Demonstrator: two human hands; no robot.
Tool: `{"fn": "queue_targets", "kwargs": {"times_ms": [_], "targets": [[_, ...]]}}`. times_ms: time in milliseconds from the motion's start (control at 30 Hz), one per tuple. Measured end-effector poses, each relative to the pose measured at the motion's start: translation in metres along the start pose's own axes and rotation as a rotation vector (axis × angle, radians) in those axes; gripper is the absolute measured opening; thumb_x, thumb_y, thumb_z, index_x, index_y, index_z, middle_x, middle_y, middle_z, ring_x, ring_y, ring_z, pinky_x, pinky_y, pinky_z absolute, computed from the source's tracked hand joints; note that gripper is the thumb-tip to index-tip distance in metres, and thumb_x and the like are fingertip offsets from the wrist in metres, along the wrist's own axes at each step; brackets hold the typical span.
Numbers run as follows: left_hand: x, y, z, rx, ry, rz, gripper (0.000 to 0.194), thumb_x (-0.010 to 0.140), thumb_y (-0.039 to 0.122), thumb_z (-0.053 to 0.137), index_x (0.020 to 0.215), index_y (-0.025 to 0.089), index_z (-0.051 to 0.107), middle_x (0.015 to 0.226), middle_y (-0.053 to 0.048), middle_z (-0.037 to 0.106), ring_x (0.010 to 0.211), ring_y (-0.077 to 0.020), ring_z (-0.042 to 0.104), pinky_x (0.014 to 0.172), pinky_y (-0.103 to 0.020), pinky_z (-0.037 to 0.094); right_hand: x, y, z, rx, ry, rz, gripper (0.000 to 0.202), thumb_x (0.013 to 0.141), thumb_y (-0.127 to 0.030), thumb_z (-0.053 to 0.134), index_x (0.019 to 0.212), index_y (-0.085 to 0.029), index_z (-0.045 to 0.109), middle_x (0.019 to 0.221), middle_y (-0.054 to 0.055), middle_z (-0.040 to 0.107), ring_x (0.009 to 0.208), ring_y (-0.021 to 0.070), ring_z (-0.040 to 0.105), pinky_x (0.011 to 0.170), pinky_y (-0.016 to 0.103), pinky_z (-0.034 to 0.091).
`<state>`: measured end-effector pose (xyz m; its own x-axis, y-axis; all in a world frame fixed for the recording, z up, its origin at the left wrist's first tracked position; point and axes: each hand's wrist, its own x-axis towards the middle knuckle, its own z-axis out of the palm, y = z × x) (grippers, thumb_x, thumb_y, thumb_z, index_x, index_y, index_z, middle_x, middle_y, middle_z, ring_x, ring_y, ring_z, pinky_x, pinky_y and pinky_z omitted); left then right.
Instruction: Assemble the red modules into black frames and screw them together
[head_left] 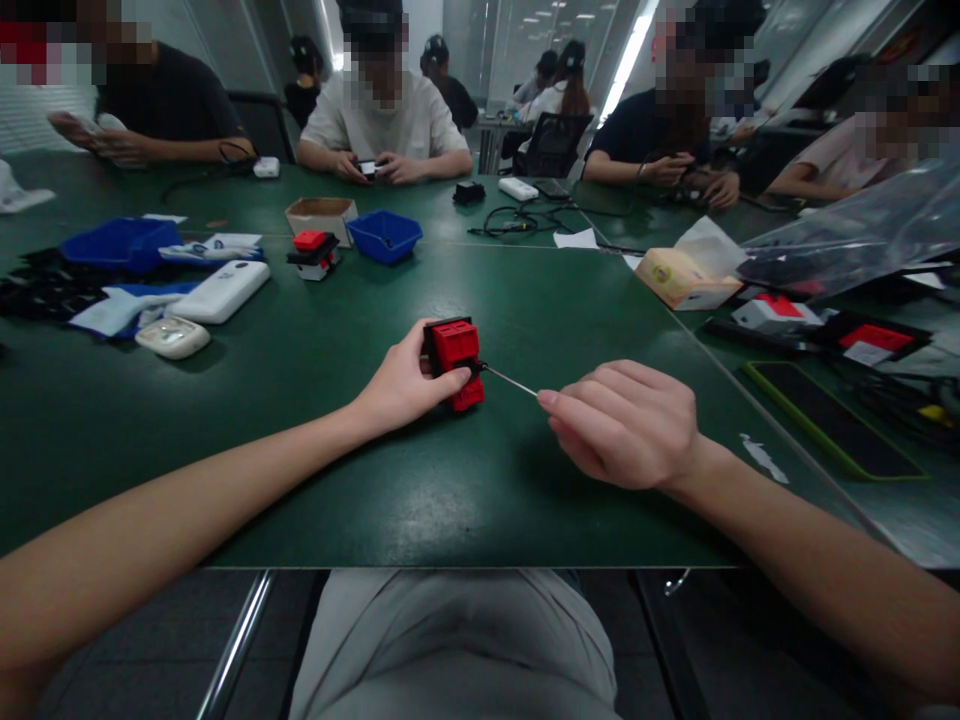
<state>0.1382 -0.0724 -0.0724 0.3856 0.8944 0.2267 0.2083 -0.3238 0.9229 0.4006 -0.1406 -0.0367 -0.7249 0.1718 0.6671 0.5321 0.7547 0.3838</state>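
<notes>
L hand (409, 378) grips red/blk part (457, 345), R hand (630, 420) w/ thin rod (511, 380).

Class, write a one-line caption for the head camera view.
Left hand grips a red-and-black part; right hand holds a thin metal rod against it.

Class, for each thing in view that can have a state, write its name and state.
Left hand: gripping the red-and-black block
Right hand: pinching the thin rod
Red-and-black block: held
Thin rod: slanting, far end at the block
Cardboard box: open
Tissue box: open, tissue sticking out
White case: lying flat
</notes>
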Motion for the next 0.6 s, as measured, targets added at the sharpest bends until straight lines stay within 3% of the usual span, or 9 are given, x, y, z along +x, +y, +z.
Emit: {"fn": "queue_targets", "kwargs": {"times_ms": [133,267,433,600], "targets": [[0.0000,-0.0004,0.0000,0.000,0.006,-0.008,0.056,0.079,0.038,0.080,0.124,0.018,0.053,0.122,-0.012,0.070,0.112,-0.0305,0.070,0.100,-0.048,0.056,-0.0001,-0.0005,-0.0003,-0.009,-0.006,0.044,0.028,0.098,-0.025,0.056,0.125,-0.020,0.056,0.073,0.001,0.071,0.058,0.0174,0.059,0.054,0.033,0.043],[-0.0001,-0.0012,0.0002,0.006,0.003,0.009,0.056,0.079,0.038,0.079,0.124,0.017,0.053,0.121,-0.011,0.070,0.112,-0.0298,0.070,0.099,-0.048,0.056,0.0005,-0.0009,0.0000,-0.011,0.014,-0.009,0.030,0.092,-0.019,0.057,0.122,-0.019,0.057,0.083,0.005,0.075,0.066,0.0191,0.062,0.058,0.034,0.046],[-0.0006,-0.0002,0.0004,0.034,0.000,0.019,0.057,0.079,0.037,0.078,0.125,0.017,0.052,0.120,-0.011,0.070,0.110,-0.0297,0.070,0.098,-0.048,0.057,0.0010,-0.0009,0.0000,-0.010,0.030,0.013,0.024,0.096,-0.018,0.055,0.120,-0.018,0.057,0.068,-0.001,0.068,0.055,0.0149,0.055,0.055,0.030,0.043],[-0.0014,-0.0008,0.0006,0.055,-0.008,0.035,0.064,0.081,0.040,0.075,0.134,0.016,0.047,0.123,-0.013,0.069,0.113,-0.0309,0.069,0.100,-0.050,0.056,0.0013,0.0012,0.0018,0.009,0.056,0.028,0.029,0.093,-0.019,0.056,0.122,-0.018,0.057,0.083,0.004,0.074,0.067,0.0172,0.063,0.059,0.031,0.047]]}}
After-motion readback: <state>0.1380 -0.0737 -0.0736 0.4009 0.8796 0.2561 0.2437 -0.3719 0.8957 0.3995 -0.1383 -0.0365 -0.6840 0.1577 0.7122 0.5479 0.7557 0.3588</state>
